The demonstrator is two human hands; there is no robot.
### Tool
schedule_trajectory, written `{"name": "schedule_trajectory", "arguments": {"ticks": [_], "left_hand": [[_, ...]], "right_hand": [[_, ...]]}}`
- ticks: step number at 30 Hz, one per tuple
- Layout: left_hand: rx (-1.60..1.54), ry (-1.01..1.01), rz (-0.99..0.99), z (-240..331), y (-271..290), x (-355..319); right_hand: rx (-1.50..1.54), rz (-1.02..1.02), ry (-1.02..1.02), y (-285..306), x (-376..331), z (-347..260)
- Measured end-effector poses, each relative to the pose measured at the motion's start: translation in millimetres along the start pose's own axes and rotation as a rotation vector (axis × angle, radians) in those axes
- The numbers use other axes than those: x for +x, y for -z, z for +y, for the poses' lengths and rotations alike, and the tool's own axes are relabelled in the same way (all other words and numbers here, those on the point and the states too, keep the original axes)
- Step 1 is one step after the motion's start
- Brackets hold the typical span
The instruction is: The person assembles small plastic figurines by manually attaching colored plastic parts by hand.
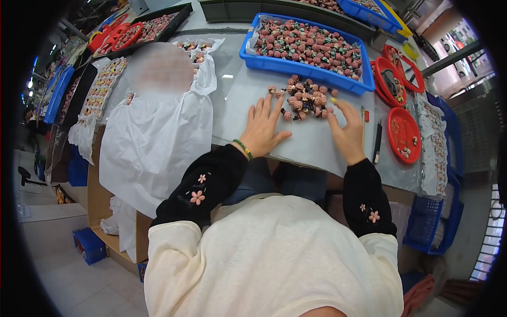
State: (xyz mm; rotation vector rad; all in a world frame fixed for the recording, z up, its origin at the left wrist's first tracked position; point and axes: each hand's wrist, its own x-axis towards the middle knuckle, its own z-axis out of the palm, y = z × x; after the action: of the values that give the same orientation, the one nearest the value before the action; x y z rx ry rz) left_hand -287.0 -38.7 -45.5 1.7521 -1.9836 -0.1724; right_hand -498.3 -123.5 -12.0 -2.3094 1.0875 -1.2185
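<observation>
A loose pile of small knobbly pink figures (306,99) with dark and pale parts lies on the grey worktable (232,79). My left hand (261,128) rests at the pile's left side, fingers spread, with the fingertips by a couple of figures at its edge. On the other side is my right hand (347,132), its thumb and index finger curved and apart beside the pile's right edge. A small yellow spot shows at that index fingertip; I cannot tell what it is. Neither hand visibly grips a figure.
Behind the pile stands a blue tray (296,67) full of similar figures. Red round trays (404,136), a black pen-like tool (377,141) and a thin wooden stick (363,129) lie at right. White paper (158,132) hangs over the table's left front edge, partly under a blurred patch.
</observation>
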Motion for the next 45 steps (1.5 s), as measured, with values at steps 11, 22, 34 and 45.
{"name": "schedule_trajectory", "arguments": {"ticks": [11,22,34,45], "left_hand": [[-0.752,0.19,0.182,0,35,-11],[-0.958,0.275,0.181,6,28,13],[-1.6,0.496,-0.081,-11,29,6],[-1.787,0.543,-0.019,-10,23,3]], "right_hand": [[0.217,-0.089,-0.093,-14,-10,-39],[0.155,-0.21,-0.01,-48,17,-67],[0.807,-0.238,-0.431,-65,-4,-55],[0.44,-0.081,-0.099,-78,-13,-56]]}}
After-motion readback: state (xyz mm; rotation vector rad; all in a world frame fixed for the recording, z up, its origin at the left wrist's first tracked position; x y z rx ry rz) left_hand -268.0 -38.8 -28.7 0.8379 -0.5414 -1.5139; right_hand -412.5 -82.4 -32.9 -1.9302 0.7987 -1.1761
